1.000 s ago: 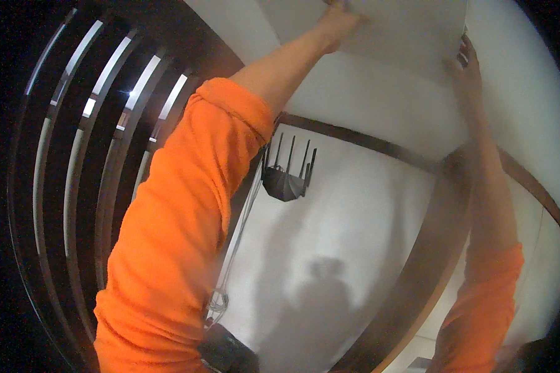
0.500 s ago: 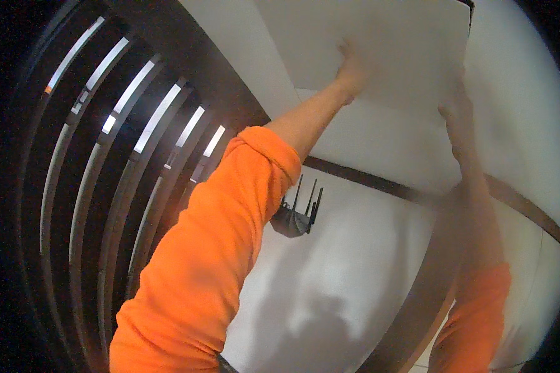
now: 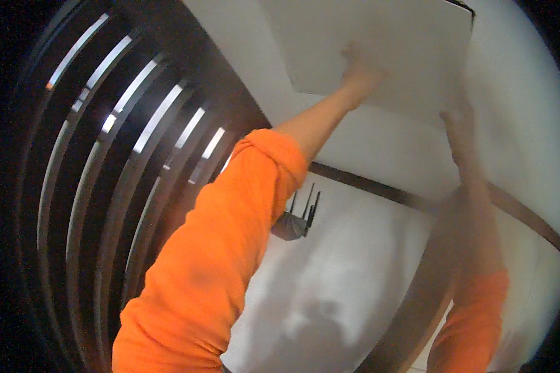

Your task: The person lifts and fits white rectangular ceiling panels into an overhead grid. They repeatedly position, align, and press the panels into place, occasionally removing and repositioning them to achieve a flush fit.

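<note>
Overhead, a pale flat panel (image 3: 410, 43) with a dark line along its far right edge spans the upper middle of the view. Against its face lies my left hand (image 3: 364, 78), thumb apart, the fingertips pale and blurred. At the panel's lower right corner is my right hand (image 3: 458, 127), its thumb standing off from fingers stretched upward. Haze softens this hand, so how firmly it touches the panel is unclear. Both forearms reach up out of orange sleeves, pushed back toward the elbows.
Dark curved slats (image 3: 112, 180) with bright gaps fill the left side. A black router-like box with upright antennas (image 3: 290, 227) is on the white wall (image 3: 354, 261) below, where shadows fall. Brown trim (image 3: 373, 186) crosses behind my arms, and a brown post (image 3: 417, 298) stands at right.
Both hands have shifted slightly lower in the view, the left one also a little rightward. The panel's lower left corner shows more clearly. Their poses look much the same.
</note>
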`<state>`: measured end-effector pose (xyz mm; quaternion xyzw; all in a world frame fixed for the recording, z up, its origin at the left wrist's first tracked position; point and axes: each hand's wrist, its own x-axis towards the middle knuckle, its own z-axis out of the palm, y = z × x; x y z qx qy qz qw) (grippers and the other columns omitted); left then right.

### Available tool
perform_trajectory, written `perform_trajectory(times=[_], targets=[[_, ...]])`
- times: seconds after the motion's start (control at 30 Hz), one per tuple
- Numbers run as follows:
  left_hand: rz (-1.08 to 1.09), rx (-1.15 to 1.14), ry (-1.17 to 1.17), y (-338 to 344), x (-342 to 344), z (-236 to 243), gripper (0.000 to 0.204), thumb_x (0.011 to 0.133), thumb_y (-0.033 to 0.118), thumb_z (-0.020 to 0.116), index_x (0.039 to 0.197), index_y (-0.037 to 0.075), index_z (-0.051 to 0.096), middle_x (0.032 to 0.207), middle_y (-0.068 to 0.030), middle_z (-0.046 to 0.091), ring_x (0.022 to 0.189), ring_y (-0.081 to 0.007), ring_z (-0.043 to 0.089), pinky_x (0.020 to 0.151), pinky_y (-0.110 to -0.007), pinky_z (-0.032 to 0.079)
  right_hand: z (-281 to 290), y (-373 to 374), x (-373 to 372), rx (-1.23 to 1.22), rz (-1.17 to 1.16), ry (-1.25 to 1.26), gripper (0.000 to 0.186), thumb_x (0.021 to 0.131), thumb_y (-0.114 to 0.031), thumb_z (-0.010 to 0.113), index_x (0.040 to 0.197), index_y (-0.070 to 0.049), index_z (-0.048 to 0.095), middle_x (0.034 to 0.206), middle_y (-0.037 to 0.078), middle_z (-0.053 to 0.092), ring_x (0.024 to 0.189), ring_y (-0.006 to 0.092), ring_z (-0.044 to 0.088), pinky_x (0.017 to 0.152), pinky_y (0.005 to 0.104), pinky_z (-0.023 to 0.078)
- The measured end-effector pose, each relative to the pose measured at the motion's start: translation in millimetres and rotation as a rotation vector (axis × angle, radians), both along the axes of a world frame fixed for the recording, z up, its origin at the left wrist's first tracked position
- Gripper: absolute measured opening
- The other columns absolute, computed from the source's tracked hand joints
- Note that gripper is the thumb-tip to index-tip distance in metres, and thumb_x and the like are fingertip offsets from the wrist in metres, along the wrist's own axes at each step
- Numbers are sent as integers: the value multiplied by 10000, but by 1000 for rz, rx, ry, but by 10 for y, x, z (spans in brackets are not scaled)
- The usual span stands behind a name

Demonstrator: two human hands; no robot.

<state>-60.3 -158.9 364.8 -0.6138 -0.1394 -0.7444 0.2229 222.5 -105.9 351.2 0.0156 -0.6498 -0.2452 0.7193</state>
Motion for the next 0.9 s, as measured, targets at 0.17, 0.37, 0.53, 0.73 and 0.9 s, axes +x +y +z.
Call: perform_trajectory(times=[0.17, 0.37, 0.53, 0.73, 0.9], targets=[[-224, -44, 71, -216, -97, -63, 1200, 905, 294, 751, 1617, 186, -209, 1713, -232, -13, 1538, -385, 209, 1185, -503, 309, 121, -19, -37, 134, -158, 69, 882, 849, -91, 765, 1612, -167, 329, 1552, 226, 332, 1438, 369, 370, 1212, 451, 329], [-207, -98, 78, -216, -53, -51, 1186, 911, 298, 730, 1612, 211, -223, 1709, -200, -142, 1541, -384, 216, 1166, -511, 352, 136, -30, 22, 94, -193, 60, 877, 854, -83, 733, 1619, -144, 310, 1545, 194, 342, 1413, 330, 402, 1204, 429, 341], [-18, -28, 91, -163, -13, -84, 1141, 912, 295, 726, 1632, 180, -151, 1705, -225, -1, 1530, -390, 239, 1207, -530, 273, 84, -22, 86, 73, -121, 13, 872, 852, -65, 721, 1619, -139, 312, 1558, 163, 354, 1402, 324, 428, 1193, 425, 361], [-148, 53, 105, 123, -249, 90, 987, 903, 238, 749, 1654, 188, 110, 1685, -245, 160, 1538, -403, 206, 1199, -575, 287, 42, -18, 48, 115, -182, -27, 857, 876, -59, 701, 1628, -202, 315, 1563, 164, 357, 1437, 319, 404, 1192, 439, 371], [94, 174, -68, 284, -34, 280, 1107, 927, 229, 738, 1631, 177, -114, 1695, -267, 40, 1552, -404, 172, 1205, -574, 286, 28, -1, 20, 82, -219, 19, 836, 899, -84, 676, 1635, -193, 294, 1602, 171, 336, 1485, 327, 343, 1230, 445, 302]])
